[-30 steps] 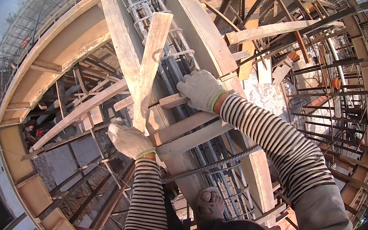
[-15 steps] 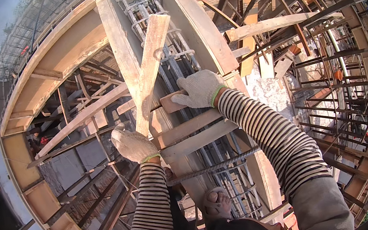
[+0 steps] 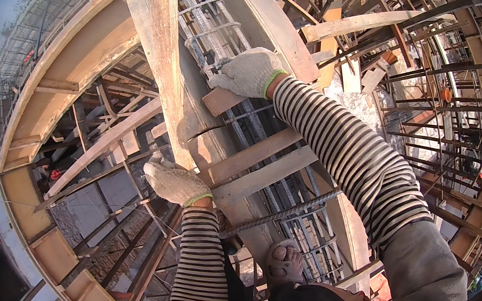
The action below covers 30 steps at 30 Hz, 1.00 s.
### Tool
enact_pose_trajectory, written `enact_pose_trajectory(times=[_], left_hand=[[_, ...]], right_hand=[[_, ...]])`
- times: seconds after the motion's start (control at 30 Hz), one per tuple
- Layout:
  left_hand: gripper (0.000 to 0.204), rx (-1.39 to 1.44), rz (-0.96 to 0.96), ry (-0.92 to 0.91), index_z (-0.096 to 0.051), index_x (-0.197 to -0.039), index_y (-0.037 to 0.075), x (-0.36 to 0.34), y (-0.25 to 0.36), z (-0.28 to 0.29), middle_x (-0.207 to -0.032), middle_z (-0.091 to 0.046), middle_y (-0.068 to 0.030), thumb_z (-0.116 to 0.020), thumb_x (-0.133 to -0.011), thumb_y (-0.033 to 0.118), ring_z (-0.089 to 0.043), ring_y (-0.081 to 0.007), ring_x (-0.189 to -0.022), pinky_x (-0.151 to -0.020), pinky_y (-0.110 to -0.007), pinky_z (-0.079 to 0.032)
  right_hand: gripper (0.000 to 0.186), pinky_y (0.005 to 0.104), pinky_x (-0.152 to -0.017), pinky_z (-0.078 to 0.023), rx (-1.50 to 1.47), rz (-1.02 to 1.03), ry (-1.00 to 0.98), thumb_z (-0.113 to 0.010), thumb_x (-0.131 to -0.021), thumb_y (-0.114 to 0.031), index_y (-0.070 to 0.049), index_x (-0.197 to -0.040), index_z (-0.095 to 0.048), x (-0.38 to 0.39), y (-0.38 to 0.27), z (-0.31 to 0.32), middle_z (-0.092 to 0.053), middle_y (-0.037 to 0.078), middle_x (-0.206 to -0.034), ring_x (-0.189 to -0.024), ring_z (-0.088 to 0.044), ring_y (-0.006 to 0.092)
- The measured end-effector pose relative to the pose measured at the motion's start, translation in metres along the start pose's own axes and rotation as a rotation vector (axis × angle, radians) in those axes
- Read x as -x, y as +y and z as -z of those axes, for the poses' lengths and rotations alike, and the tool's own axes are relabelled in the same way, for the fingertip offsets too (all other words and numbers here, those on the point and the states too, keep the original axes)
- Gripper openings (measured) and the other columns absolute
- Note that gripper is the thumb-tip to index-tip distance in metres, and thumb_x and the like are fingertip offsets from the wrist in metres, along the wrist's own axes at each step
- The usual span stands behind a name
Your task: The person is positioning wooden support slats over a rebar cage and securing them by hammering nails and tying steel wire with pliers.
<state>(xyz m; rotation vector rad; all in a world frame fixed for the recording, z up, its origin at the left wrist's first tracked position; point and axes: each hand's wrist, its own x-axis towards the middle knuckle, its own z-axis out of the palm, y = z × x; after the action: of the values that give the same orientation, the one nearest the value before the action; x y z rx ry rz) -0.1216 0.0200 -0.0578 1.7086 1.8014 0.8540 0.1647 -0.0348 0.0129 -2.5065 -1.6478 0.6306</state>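
My left hand [image 3: 176,181], in a pale knit glove with a green cuff, is closed around the lower end of a long wooden board [image 3: 170,68]. The board points away from me, resting along the left side of the beam formwork [image 3: 279,28]. My right hand [image 3: 252,74], gloved the same way, grips a short piece of wood [image 3: 223,100] above the steel rebar cage [image 3: 209,32] between the formwork sides. Its fingertips are partly hidden. Two wooden crosspieces [image 3: 263,175] span the formwork nearer to me.
A ribbed steel bar [image 3: 280,212] crosses the formwork near my sandalled foot [image 3: 285,261]. Curved-looking timber formwork [image 3: 80,56] runs at the left. Props and timbers [image 3: 432,105] stand below on the right. A person in red [image 3: 54,174] is far down at the left.
The board's far end has swung left, so it lies straighter along the formwork. My right hand has moved forward and slightly left with the short wood piece. My left hand stays nearly in place.
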Motion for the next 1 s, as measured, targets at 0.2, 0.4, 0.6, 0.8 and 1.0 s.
enact_pose_trajectory(times=[0.2,0.4,0.6,0.8,1.0], left_hand=[[0.011,0.035,-0.064,-0.003,-0.064,-0.106,0.0,0.006,0.003,0.002,-0.102,-0.07,-0.0193,-0.058,-0.103,0.009,-0.069,-0.0388,-0.094,-0.08,-0.049,-0.054],[0.018,0.211,0.022,-0.05,-0.066,-0.108,0.003,0.003,0.001,0.008,-0.092,-0.067,-0.0108,-0.053,-0.107,0.015,-0.067,-0.0261,-0.083,-0.068,-0.04,-0.054],[0.029,0.34,0.06,-0.108,-0.067,-0.112,0.006,0.006,0.01,0.014,-0.089,-0.062,0.0005,-0.046,-0.114,0.025,-0.056,-0.0034,-0.069,-0.055,-0.02,-0.047],[0.017,0.309,-0.135,-0.112,-0.064,-0.102,0.003,0.002,0.005,0.003,-0.084,-0.057,-0.0006,-0.049,-0.108,0.009,-0.055,-0.0096,-0.069,-0.058,-0.029,-0.048],[0.009,-0.287,-0.643,-0.104,-0.063,-0.103,-0.001,-0.004,0.06,0.035,-0.093,-0.067,-0.017,-0.058,-0.095,0.0,-0.068,-0.0308,-0.083,-0.074,-0.041,-0.055]], right_hand=[[0.061,0.0489,-0.089,-0.059,0.002,-0.012,-0.022,-0.035,-0.107,-0.054,-0.013,-0.117,-0.079,-0.02,0.011,-0.043,-0.079,0.013,-0.11,-0.101,-0.076,0.0326],[0.048,0.0499,-0.089,-0.059,-0.195,-0.093,0.182,-0.046,-0.104,-0.043,-0.009,-0.106,-0.079,-0.004,-0.003,-0.045,-0.078,0.018,-0.107,-0.098,-0.076,0.0348],[0.044,0.0462,-0.1,-0.052,-0.062,-0.164,0.283,-0.054,-0.1,-0.045,-0.01,-0.114,-0.077,-0.006,-0.004,-0.053,-0.076,0.012,-0.117,-0.111,-0.071,0.0294],[0.04,0.047,-0.105,-0.046,-0.072,-0.171,0.307,-0.056,-0.102,-0.045,-0.011,-0.117,-0.074,0.0,-0.003,-0.045,-0.073,0.012,-0.119,-0.119,-0.065,0.0299],[0.032,0.0457,-0.085,-0.055,-0.858,-0.255,0.777,-0.061,-0.104,-0.033,-0.003,-0.11,-0.068,0.076,0.0,-0.04,-0.07,0.018,-0.103,-0.093,-0.07,0.0336]])
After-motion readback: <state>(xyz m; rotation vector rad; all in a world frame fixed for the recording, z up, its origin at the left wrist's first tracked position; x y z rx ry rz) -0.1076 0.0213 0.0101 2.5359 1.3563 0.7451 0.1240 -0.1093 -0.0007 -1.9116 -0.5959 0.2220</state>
